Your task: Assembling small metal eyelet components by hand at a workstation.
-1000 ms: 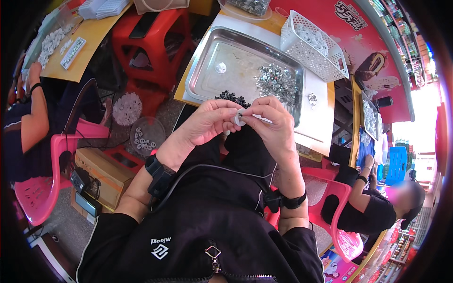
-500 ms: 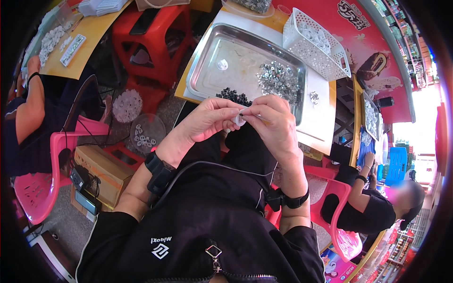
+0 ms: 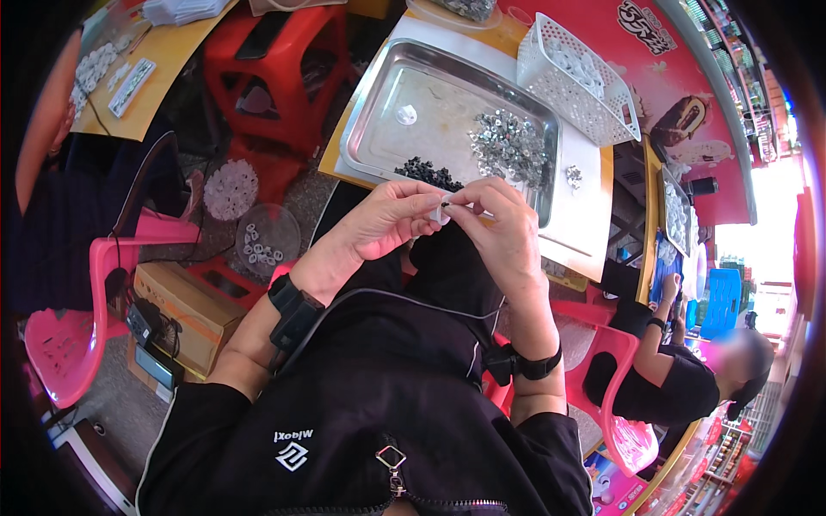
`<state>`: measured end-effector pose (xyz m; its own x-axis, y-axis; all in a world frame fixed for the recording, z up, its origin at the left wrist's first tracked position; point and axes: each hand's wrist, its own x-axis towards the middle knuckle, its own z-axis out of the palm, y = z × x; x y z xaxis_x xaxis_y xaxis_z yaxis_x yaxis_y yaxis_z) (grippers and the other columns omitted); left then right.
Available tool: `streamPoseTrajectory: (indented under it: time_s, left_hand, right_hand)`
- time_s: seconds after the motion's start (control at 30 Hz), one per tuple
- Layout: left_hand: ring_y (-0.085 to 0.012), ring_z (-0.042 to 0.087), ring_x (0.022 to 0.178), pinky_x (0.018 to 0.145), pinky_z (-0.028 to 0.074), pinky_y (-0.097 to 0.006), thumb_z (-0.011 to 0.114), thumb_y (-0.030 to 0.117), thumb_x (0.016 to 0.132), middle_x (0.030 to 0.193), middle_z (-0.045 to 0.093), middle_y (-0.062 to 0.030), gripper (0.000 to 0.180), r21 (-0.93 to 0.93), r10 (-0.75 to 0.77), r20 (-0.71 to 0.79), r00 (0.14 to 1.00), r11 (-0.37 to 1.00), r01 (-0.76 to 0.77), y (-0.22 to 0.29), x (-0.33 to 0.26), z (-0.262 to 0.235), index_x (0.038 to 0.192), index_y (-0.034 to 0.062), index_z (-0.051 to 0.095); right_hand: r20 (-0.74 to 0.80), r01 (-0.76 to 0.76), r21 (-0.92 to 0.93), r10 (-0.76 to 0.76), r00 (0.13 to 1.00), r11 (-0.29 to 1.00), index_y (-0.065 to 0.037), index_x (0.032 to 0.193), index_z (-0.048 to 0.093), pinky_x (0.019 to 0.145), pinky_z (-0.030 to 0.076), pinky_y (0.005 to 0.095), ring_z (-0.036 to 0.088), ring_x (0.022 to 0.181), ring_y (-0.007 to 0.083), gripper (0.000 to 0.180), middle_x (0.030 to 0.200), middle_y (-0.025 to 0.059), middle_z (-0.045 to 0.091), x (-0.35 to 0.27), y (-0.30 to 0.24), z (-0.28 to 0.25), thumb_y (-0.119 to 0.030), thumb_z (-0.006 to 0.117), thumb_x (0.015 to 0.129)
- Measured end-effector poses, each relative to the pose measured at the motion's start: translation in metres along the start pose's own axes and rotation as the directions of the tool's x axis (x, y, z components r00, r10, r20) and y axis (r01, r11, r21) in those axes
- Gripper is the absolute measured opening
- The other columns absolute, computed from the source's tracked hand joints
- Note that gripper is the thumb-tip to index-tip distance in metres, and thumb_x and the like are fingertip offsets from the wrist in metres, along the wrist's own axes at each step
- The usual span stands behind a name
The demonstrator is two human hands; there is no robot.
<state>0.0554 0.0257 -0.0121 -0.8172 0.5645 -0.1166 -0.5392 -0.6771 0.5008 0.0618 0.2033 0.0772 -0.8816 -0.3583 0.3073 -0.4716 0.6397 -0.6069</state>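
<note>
In front of my body, just off the near edge of the metal tray (image 3: 439, 95), my left hand (image 3: 379, 222) pinches a small round white plastic part (image 3: 440, 214) between thumb and fingers. My right hand (image 3: 506, 232) meets it from the other side, its thumb and forefinger pressed together at the part. A tiny dark piece shows at their fingertips, too small to name. Inside the tray lie a heap of small black pieces (image 3: 428, 173), a larger heap of shiny silvery pieces (image 3: 509, 148) and a single white part (image 3: 406, 114).
A white perforated basket (image 3: 568, 90) of clear-white parts stands right of the tray, with a few silvery bits (image 3: 573, 177) nearby. Red stools (image 3: 267, 95) and a cardboard box (image 3: 189, 314) are at left. Co-workers sit on both sides, on pink chairs (image 3: 64, 357).
My right fingers have shifted slightly against the white part, which has turned a little in my left hand. The left co-worker's arm has moved forward over their table.
</note>
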Motion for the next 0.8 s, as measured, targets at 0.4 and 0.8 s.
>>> streamPoseTrajectory:
  time_s: [0.4,0.8]
  left_hand:
    - [-0.0119,0.065,0.079,0.071,0.055,-0.023,0.061,0.015,0.093,0.091,0.066,-0.0053,0.018,-0.157,-0.028,0.037,0.999,0.987,0.033,-0.008,0.000,-0.006,0.106,0.0031,0.063]
    - [-0.0109,0.065,0.080,0.073,0.056,-0.023,0.062,0.017,0.093,0.092,0.066,-0.0051,0.016,-0.184,-0.033,0.136,0.990,0.981,0.058,-0.008,0.000,-0.008,0.102,0.0042,0.064]
  right_hand:
    - [0.006,0.078,0.026,-0.078,0.997,0.997,-0.005,0.087,0.067,0.082,0.043,0.0349,0.061,0.087,0.0233,0.011,0.086,0.0052,0.064,-0.002,0.002,0.004,-0.007,0.071,0.077]
    - [-0.033,0.279,-0.079,-0.282,0.959,0.957,-0.004,0.088,0.065,0.081,0.043,0.0362,0.061,0.085,0.0247,0.016,0.086,0.0063,0.063,-0.002,0.008,0.010,-0.004,0.072,0.073]
